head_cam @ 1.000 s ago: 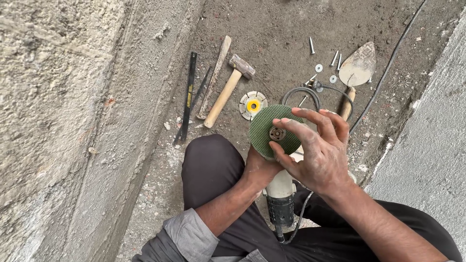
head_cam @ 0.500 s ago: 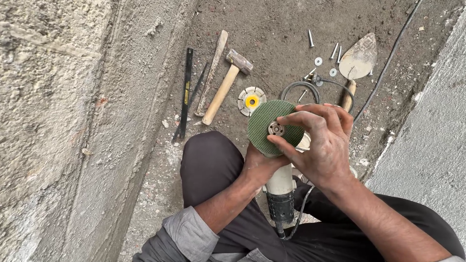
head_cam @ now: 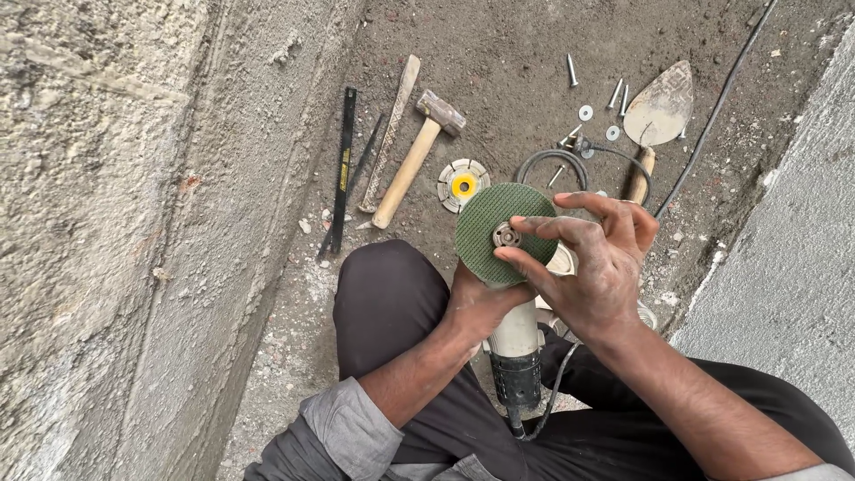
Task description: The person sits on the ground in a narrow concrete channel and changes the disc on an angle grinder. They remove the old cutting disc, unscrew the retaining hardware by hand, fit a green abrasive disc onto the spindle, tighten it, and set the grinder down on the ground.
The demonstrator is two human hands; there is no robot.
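Note:
My left hand [head_cam: 479, 305] grips the pale body of an angle grinder [head_cam: 515, 343] from below, above my lap. A green cutting disc [head_cam: 485, 227] sits on the grinder's head, facing up. My right hand [head_cam: 601, 258] is over the disc, with thumb and forefinger pinched on the small metal flange nut [head_cam: 506, 235] at its centre. The other fingers of that hand are spread. The grinder's black cord end [head_cam: 517, 387] points toward my body.
On the dirt floor lie a hammer [head_cam: 415, 156], a flat wooden stick [head_cam: 389, 134], a black saw blade [head_cam: 341, 169], a segmented disc with a yellow centre [head_cam: 463, 185], a trowel [head_cam: 656, 120], loose screws and washers [head_cam: 586, 113], and a black cable [head_cam: 712, 111]. Rough concrete walls rise left and right.
My right hand's fingers have shifted slightly on the disc's centre nut. The view has drifted a little; the grinder stays held in the same spot.

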